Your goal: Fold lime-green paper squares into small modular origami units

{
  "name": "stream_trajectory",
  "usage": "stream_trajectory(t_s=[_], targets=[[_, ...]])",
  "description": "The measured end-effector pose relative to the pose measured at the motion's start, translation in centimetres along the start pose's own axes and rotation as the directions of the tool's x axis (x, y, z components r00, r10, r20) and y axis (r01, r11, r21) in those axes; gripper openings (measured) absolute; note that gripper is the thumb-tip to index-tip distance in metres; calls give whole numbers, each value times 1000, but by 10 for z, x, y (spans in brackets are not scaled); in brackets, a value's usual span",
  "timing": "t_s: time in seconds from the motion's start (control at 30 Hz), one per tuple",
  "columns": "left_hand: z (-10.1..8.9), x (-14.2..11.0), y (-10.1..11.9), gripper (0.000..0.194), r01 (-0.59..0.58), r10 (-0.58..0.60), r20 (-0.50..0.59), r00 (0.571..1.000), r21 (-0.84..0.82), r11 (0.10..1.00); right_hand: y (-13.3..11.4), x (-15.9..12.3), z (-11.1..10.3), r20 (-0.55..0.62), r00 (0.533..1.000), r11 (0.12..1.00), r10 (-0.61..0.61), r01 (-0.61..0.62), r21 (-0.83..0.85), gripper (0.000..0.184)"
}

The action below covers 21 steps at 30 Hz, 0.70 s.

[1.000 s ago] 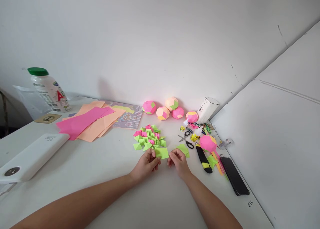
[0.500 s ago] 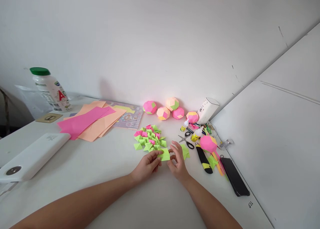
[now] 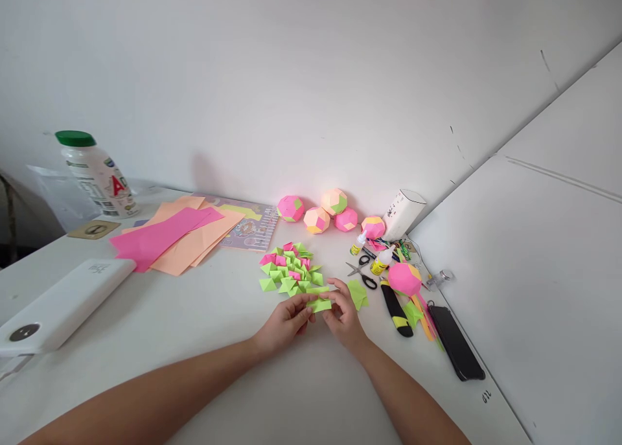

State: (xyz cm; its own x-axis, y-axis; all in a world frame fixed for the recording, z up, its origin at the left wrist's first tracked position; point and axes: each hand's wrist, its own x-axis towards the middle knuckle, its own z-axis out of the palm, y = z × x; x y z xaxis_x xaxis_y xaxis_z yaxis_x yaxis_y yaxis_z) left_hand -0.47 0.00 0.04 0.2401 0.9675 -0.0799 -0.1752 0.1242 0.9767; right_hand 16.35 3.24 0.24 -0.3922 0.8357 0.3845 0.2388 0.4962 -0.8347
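A small green paper square [image 3: 319, 306] is held up between both hands, with a bend or crease running across it. My left hand [image 3: 290, 319] pinches its left edge between thumb and fingers. On the other side, my right hand [image 3: 343, 315] grips the right edge, its index finger raised a little over the paper. Just beyond the hands lies a heap of folded green and pink paper pieces [image 3: 291, 269]. To the right of my right hand are flat green paper squares [image 3: 358, 294].
Scissors [image 3: 362, 271], glue bottles [image 3: 381, 262], a black-and-yellow cutter [image 3: 396, 308] and a phone [image 3: 455, 341] lie at right. Paper balls [image 3: 317, 219] line the wall. At left are coloured sheets [image 3: 165, 238], a white power bank [image 3: 68, 302] and a bottle [image 3: 97, 176].
My right fingers have closed in on the green paper square from the right. The square was flat and now shows a bend across it. My left hand has stayed in place.
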Motion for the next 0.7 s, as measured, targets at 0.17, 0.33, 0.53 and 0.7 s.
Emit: stream_trajectory(t_s=[0.17, 0.33, 0.53, 0.7], targets=[[0, -2, 3, 39, -29, 27, 61, 998, 32, 999, 7, 0, -1, -18, 995, 989, 101, -98, 107, 9], [0, -2, 1, 30, -76, 73, 39, 997, 92, 993, 7, 3, -2, 34, 992, 964, 122, -127, 235, 4], [-1, -1, -2, 24, -134, 128, 65, 990, 105, 985, 9, 4, -1, 89, 984, 951, 153, -171, 257, 13], [-1, -1, -3, 24, -77, 73, 95, 993, 41, 996, 11, 4, -1, 81, 984, 945, 162, -178, 275, 21]])
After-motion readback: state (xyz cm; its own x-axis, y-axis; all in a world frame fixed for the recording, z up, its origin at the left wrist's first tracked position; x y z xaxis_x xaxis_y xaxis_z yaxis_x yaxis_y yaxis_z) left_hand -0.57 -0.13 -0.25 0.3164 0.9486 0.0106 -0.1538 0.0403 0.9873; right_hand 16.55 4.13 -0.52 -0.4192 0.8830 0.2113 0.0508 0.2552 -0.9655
